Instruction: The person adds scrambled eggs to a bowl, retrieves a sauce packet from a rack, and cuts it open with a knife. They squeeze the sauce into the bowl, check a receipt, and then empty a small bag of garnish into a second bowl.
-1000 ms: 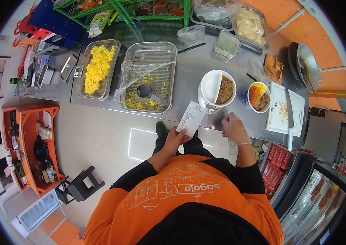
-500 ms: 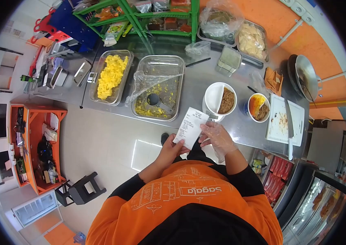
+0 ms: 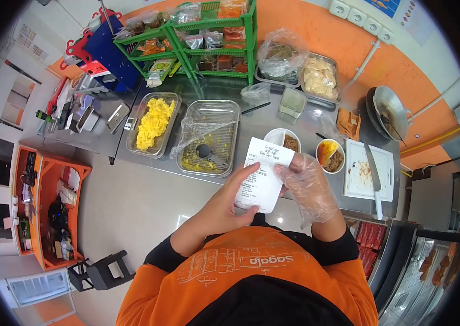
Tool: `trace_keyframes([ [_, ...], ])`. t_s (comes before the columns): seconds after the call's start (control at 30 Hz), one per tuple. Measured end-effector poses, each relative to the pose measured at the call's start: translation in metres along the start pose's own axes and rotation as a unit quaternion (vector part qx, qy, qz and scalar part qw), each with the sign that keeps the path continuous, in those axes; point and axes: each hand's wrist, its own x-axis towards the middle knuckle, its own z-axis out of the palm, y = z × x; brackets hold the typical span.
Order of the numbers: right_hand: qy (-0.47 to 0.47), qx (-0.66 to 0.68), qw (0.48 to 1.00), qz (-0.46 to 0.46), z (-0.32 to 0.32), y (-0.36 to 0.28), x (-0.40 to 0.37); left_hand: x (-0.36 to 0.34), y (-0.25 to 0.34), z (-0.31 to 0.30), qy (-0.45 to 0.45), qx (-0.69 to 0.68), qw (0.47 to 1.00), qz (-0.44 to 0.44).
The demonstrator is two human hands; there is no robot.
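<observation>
One bare left hand [image 3: 223,204] and gloved right hand [image 3: 310,187] — angled inward — have fingers [image 3: 242,175] closed on a receipt [image 3: 262,187].

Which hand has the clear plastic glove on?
The right hand, at the right side of the white printed paper receipt, wears the clear plastic glove; the left hand, at the receipt's left side, is bare.

head-worn view, forward and down

Green racks [image 3: 216,51] hold packets [image 3: 234,33] near an orange wall [image 3: 308,35]; a black stool [image 3: 98,274] stands near a cabinet [image 3: 36,204].
</observation>
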Motion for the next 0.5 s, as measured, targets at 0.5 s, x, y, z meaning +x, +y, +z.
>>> trace_keyframes([
  [0.5, 0.222, 0.056, 0.967, -0.109, 0.008, 0.018, -0.108, 0.011, 0.036, 0.017, -0.157, 0.044, 0.98, 0.113],
])
